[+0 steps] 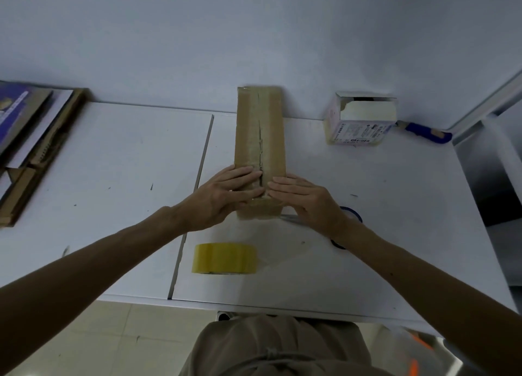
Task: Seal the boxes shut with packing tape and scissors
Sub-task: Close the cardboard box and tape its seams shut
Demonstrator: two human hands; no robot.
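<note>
At the far left edge of the white table [113,177] lies a stack of flattened cardboard [31,149], one piece printed in blue. Near the middle, a long brown cardboard box [260,132] lies lengthwise, running from the wall toward the person, with a ragged seam along its top. The left hand [226,192] lies flat on the near end of the box with its fingers straight, pressing down just left of the seam. A roll of yellowish packing tape [224,258] stands on the table nearer the person, apart from the box. The right hand [305,197] presses likewise just right of the seam, its fingertips almost meeting the left's. Blue-handled scissors [292,219] lie on the table partly under the right wrist. Farther right, by the wall, sits a small white box [358,121] with open flaps, and a blue-handled knife [426,132] lies beside it.
</note>
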